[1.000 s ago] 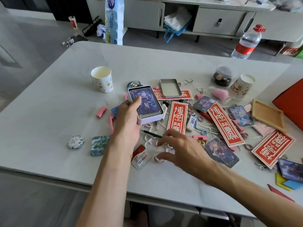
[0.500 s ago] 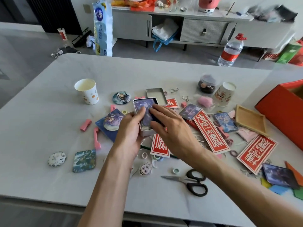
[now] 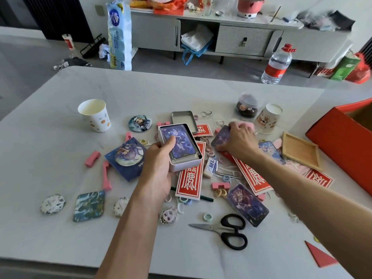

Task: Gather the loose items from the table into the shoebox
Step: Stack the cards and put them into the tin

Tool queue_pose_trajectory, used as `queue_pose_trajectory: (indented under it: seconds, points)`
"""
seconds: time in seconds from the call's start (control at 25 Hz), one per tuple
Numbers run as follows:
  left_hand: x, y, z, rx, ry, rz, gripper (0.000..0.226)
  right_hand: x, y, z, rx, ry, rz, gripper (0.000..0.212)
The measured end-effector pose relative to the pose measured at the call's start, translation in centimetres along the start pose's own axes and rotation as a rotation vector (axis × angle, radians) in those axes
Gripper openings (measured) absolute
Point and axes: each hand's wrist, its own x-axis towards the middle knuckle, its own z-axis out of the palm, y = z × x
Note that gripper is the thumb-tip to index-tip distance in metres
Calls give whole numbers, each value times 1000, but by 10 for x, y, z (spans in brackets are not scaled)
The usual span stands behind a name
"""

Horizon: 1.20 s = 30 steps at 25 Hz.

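While left grip (image 3: 159,170) holds silver tin (image 3: 186,166) of cards (image 3: 180,146), right grip (image 3: 240,140) pinches 1 purple card (image 3: 221,137)

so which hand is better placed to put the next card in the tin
Probably the right hand: it grips a purple card just beside the tin, which the left hand holds.

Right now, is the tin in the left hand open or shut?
Open. The tin in the left hand has no lid on; a purple card shows inside its rim. A loose lid lies just behind it.
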Motion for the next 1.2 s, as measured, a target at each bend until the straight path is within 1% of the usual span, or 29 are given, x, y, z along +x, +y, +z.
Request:
queue_pose_trajectory:
  seconds: [0.04, 0.08, 0.12, 0.16, 0.2, 0.24, 0.28, 0.32, 0.36, 0.4, 0.48, 0.56, 0.64, 0.88, 0.96, 1.04, 1.08, 1.12, 1.2]
  points:
    - [-1, -1, 2, -8, -8, -5, 28, 1, 0, 0, 55, 33, -5, 52]
    - [-2, -3, 5, -13, -13, -14, 27, 1, 0, -3, 194, 74, 5, 55]
    - [-4, -5, 8, -9, -18, -25, 28, 1, 0, -9, 410, 115, 37, 50]
    - [-6, -6, 11, 3, -22, -36, 30, -2, 1, -20, 669, 121, 96, 45]
    - [-8, -8, 14, 18, -26, -45, 31, -9, 3, -35, 930, 102, 150, 40]
    - [-9, -10, 18, 25, -32, -52, 32, -20, 10, -50, 1141, 69, 182, 36]
    - [-12, -13, 22, 30, -42, -56, 31, -36, 20, -64, 1261, 10, 185, 32]
    - [-14, -15, 27, 40, -54, -56, 31, -56, 30, -74, 1276, -59, 169, 27]
    - [-17, -17, 31, 57, -61, -58, 30, -79, 39, -78, 1187, -123, 154, 22]
    - [-19, -20, 36, 79, -61, -59, 30, -105, 44, -77, 1031, -169, 153, 17]
    - [-20, -26, 43, 109, -57, -47, 23, -139, 50, -58, 667, -181, 164, 12]
    - [-18, -33, 45, 104, -63, -26, 8, -148, 49, -36, 441, -161, 151, 19]
    - [-18, -38, 46, 88, -85, -17, 5, -149, 47, -23, 334, -178, 145, 28]
    - [-15, -44, 47, 103, -120, 7, 6, -155, 47, -13, 166, -117, 58, 32]
    - [-17, -44, 49, 105, -126, 3, 6, -152, 47, -17, 166, -111, 62, 27]
    - [-19, -46, 51, 97, -128, -17, 13, -146, 52, -29, 246, -156, 94, 16]
    - [-20, -47, 51, 94, -135, -26, 17, -143, 56, -40, 362, -170, 136, 12]
    - [-21, -48, 52, 97, -147, -31, 20, -139, 59, -51, 554, -146, 185, 10]
    - [-23, -53, 52, 121, -180, -39, 23, -135, 61, -73, 1039, -25, 263, 10]
